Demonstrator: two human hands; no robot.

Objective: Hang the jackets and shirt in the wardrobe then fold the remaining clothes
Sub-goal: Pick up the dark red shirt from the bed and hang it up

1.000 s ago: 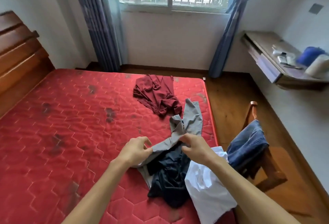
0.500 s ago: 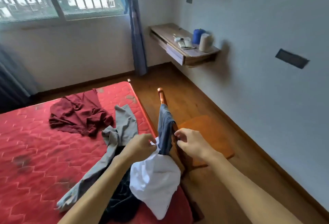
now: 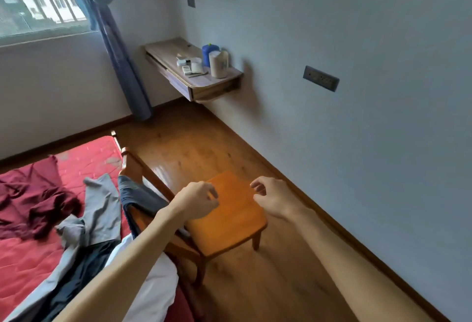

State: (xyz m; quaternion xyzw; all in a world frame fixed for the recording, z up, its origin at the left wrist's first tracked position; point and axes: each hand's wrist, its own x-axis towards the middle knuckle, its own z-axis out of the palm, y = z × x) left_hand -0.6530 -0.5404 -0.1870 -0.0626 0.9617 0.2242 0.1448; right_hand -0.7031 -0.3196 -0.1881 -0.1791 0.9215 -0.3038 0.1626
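Both bare forearms are extended forward. The left hand (image 3: 196, 200) and the right hand (image 3: 271, 198) are held apart, fingers loosely curled, nothing gripped.

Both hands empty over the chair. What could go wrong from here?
1. The denim garment is only draped over the back of the chair. A one-sided tug by the left hand or right hand may drag it to the floor.
2. The white garment seems to overhang the mattress edge and could slide off.
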